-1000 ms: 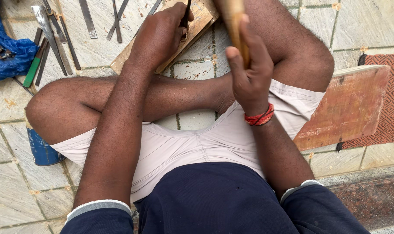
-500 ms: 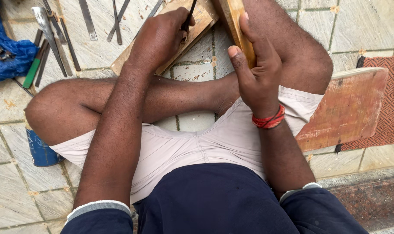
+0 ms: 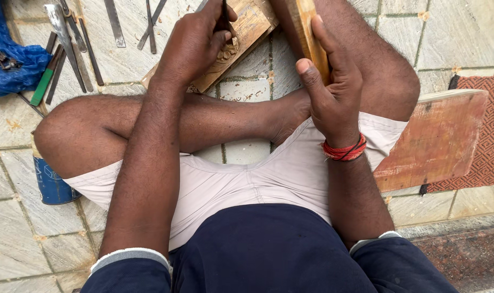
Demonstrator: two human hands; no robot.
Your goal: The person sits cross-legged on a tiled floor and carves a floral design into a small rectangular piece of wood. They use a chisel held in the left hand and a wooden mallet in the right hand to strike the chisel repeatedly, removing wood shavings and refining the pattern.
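Here, left hand (image 3: 195, 43) clenched round a thin dark chisel (image 3: 224, 12) on the carved wooden plank (image 3: 247, 32) at top centre, right hand (image 3: 328, 89) grasping a wooden mallet (image 3: 305, 30), loose metal tools (image 3: 78, 49) upper left.

Blue can (image 3: 50, 183), blue cloth (image 3: 13, 69), reddish board (image 3: 434, 138), patterned mat (image 3: 483, 133).

2 hands (image 3: 195, 46), 2 wooden pieces (image 3: 247, 32), 1 blue tin (image 3: 51, 184), 1 board (image 3: 437, 141), 1 mat (image 3: 483, 135).
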